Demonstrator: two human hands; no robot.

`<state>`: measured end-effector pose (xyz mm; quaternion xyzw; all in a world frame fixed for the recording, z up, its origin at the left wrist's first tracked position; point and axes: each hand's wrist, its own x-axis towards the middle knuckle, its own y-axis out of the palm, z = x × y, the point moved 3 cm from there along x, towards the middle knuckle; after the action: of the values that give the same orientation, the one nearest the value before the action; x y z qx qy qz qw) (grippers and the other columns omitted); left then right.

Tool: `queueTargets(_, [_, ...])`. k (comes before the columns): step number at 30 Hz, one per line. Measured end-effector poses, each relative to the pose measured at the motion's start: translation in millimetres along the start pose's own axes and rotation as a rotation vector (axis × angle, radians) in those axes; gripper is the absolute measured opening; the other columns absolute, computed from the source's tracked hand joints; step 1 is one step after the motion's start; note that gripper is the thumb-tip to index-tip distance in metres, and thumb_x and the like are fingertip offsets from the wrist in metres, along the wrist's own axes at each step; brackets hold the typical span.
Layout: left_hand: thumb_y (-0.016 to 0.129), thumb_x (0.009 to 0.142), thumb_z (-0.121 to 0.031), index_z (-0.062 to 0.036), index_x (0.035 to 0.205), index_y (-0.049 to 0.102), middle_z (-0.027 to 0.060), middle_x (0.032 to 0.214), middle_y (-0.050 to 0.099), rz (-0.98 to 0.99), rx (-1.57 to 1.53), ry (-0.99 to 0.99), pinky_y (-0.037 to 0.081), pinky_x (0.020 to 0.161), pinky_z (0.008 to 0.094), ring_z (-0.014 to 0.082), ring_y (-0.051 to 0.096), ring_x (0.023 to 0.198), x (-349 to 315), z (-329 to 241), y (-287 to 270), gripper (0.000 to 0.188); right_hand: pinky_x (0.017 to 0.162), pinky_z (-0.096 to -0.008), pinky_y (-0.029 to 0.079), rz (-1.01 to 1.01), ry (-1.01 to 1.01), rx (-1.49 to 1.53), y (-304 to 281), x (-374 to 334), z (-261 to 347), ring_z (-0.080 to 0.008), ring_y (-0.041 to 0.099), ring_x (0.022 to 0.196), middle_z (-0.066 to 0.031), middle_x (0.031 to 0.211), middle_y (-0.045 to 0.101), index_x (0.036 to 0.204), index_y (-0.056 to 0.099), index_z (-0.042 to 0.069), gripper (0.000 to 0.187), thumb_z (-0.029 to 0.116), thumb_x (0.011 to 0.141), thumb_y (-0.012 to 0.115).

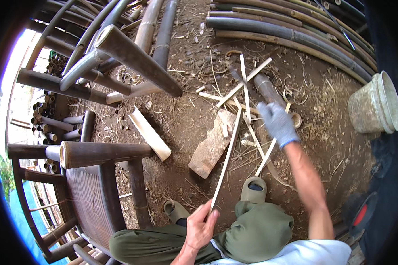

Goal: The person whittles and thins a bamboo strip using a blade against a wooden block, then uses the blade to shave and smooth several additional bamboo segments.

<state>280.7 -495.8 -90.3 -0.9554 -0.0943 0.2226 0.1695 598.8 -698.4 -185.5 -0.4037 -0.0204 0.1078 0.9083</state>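
Note:
My bare left hand (201,225) is closed round the lower end of a long, narrow bamboo strip (227,163). The strip slants up and away, its far end above a flat, rough stone slab (210,145). My right hand (277,123), in a grey glove with a blue cuff, reaches out over the ground, smeared by motion. Its fingers are beside a dark bamboo tube (268,88), and whether they hold anything is unclear. Several pale split strips (244,88) lie crossed beyond the slab. Near them a dark, blurred blade-like piece (235,74) shows.
On the left stand a dark bamboo chair (90,194) and another bamboo frame (132,57). A split bamboo half (149,134) lies beside the chair. Bamboo poles (292,35) are stacked at the far right. A dirty white bucket (371,104) stands at right. Shavings litter the earth floor.

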Motion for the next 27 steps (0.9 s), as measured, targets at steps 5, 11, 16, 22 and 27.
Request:
queueTargets(5, [0.049,0.109,-0.034,0.0004,0.147,0.046,0.0065,0.081,0.063,0.042,-0.620,-0.150,0.039,0.039,0.0206,0.0073,0.049,0.047,44.1,-8.3,0.6,0.051,0.053,-0.0425,0.053,0.042,-0.230,0.126,-0.8,-43.4,50.2,-0.0294,0.065,0.055,-0.0146,0.062,0.064,0.082,0.065,0.006,0.054,0.055,0.100,0.054])
queueTargets(11, [0.045,0.111,-0.027,-0.0031,0.117,0.058,0.0027,0.075,0.057,-0.063,-0.669,-0.106,0.035,0.038,0.0201,0.0048,0.044,0.045,97.3,-34.8,13.1,0.028,0.057,-0.0441,0.053,0.141,-0.489,0.112,20.7,-112.8,92.4,-0.0353,0.067,0.064,-0.0138,0.068,0.062,0.085,0.063,0.010,0.046,0.055,0.088,0.071])
queueTargets(16, [0.046,0.111,-0.026,-0.0048,0.143,0.053,0.0003,0.075,0.054,-0.081,-0.602,-0.153,0.035,0.039,0.0202,0.0043,0.043,0.046,76.3,-30.6,23.8,0.039,0.053,-0.0448,0.053,0.066,-0.364,0.087,28.1,-91.8,81.0,-0.0352,0.067,0.059,-0.0149,0.063,0.063,0.086,0.063,0.010,0.046,0.055,0.091,0.068])
queueTargets(22, [0.047,0.110,-0.024,-0.0050,0.152,0.044,0.0007,0.076,0.055,0.017,-0.634,-0.212,0.035,0.039,0.0198,0.0039,0.044,0.046,35.2,-14.2,24.6,0.046,0.052,-0.0433,0.054,0.014,-0.260,-0.046,22.7,-36.5,51.0,-0.0331,0.069,0.059,-0.0143,0.064,0.065,0.086,0.066,0.009,0.053,0.061,0.096,0.058])
queueTargets(27, [0.048,0.109,-0.027,0.0018,0.149,0.046,0.0007,0.065,0.055,0.128,-0.488,-0.133,0.034,0.038,0.0202,0.0042,0.042,0.042,-1.2,-10.0,9.3,0.049,0.046,-0.0347,0.047,0.010,0.010,0.158,7.8,10.3,17.9,-0.0223,0.061,0.051,-0.0069,0.061,0.060,0.085,0.064,0.007,0.052,0.056,0.100,0.055])
